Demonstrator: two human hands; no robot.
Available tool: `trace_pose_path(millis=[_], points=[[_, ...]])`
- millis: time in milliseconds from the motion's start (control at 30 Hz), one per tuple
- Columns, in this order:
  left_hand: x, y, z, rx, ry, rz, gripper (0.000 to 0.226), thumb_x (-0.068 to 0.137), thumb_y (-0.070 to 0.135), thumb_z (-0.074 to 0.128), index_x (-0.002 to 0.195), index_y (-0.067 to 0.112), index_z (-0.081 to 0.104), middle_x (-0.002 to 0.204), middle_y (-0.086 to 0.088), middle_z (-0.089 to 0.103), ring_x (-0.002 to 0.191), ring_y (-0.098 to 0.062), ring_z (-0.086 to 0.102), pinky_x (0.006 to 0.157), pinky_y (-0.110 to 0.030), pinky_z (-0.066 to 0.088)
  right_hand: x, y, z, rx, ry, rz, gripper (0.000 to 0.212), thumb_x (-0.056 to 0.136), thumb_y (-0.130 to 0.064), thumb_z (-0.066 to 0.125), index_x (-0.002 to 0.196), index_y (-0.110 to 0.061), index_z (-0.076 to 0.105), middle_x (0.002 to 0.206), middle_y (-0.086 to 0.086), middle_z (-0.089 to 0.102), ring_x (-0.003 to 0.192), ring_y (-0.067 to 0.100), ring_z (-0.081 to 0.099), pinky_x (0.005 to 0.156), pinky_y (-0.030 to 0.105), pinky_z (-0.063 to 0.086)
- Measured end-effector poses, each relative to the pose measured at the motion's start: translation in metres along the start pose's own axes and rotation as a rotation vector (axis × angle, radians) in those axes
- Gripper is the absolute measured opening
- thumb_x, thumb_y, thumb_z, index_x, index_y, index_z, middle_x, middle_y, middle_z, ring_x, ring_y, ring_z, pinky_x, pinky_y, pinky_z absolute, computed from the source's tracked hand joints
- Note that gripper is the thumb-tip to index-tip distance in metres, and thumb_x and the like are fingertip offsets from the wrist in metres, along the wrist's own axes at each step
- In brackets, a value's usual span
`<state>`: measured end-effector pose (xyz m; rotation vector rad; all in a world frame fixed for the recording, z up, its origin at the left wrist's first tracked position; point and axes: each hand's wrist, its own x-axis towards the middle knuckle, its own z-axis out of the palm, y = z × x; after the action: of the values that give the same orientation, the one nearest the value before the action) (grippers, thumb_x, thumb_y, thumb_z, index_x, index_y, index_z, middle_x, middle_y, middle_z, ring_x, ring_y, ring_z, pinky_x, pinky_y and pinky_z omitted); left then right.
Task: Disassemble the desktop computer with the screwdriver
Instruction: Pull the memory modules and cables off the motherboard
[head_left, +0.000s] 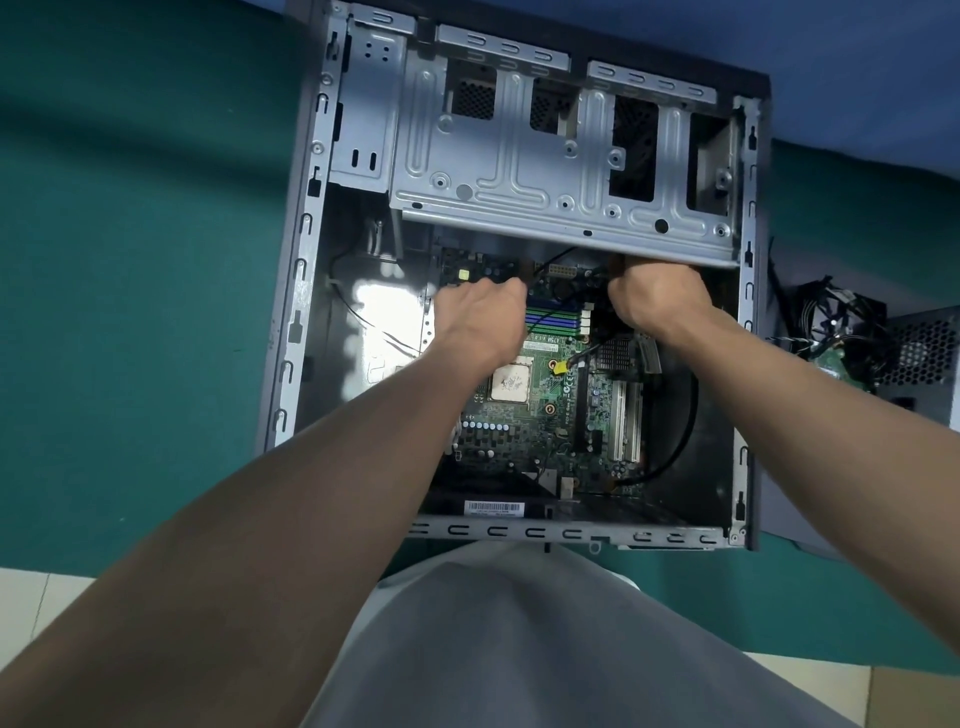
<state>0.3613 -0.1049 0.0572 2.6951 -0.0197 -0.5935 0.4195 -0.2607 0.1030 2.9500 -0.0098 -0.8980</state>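
While we lean over it, the desktop computer (306, 291) lies flat on a green cloth (130, 260) with its open side facing up at us. Inside it we see the green board (524, 441) with a square silver chip (511, 382) in the middle and blue and green slots (553, 322) past the chip. A big grey metal cage (519, 156) covers the far half of the box.

Both our hands are deep inside, at the far end of the board, a little apart from each other. Our left hand (478, 317) has its fingers bent down onto the board's far part, but we cannot tell if it holds anything. Our right hand (657, 301) has its fingers tucked under the edge of the cage, so we cannot tell if they grip something.

A black wire (684, 415) curves along the right side of the board. Off to the right, outside the box, lie a bunch of black wires (831, 317) and a grey metal box with holes (927, 348).
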Motion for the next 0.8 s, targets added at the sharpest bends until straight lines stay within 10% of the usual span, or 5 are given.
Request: trace_pose_path(millis=[267, 667, 800], points=[[0.000, 0.000, -0.001, -0.002, 0.002, 0.010, 0.020, 0.089, 0.003, 0.051, 0.105, 0.016, 0.053, 0.066, 0.004, 0.045, 0.067, -0.017, 0.046, 0.072, -0.032, 0.030, 0.015, -0.003, 0.000, -0.080, -0.068, -0.079, 0.042, 0.100, -0.025, 0.033, 0.141, -0.016, 0.036, 0.140, 0.018, 0.046, 0.117, 0.040, 0.051, 0.091, 0.042, 0.041], [0.000, 0.000, -0.002, -0.024, -0.010, -0.008, 0.020, 0.087, 0.002, 0.050, 0.097, 0.019, 0.047, 0.067, 0.005, 0.046, 0.071, -0.019, 0.048, 0.073, -0.032, 0.030, 0.022, 0.007, 0.001, -0.001, -0.096, -0.062, 0.057, 0.099, -0.047, 0.018, 0.151, -0.025, 0.019, 0.159, 0.009, 0.019, 0.143, 0.035, 0.022, 0.115, 0.050, 0.022], [0.000, 0.000, -0.001, -0.017, -0.001, -0.009, 0.021, 0.088, 0.001, 0.051, 0.092, 0.019, 0.042, 0.067, 0.004, 0.047, 0.060, -0.012, 0.042, 0.071, -0.032, 0.030, 0.019, 0.004, 0.004, 0.029, 0.032, -0.068, 0.042, 0.101, -0.027, 0.031, 0.139, -0.013, 0.040, 0.145, 0.018, 0.041, 0.130, 0.041, 0.041, 0.099, 0.049, 0.037]])
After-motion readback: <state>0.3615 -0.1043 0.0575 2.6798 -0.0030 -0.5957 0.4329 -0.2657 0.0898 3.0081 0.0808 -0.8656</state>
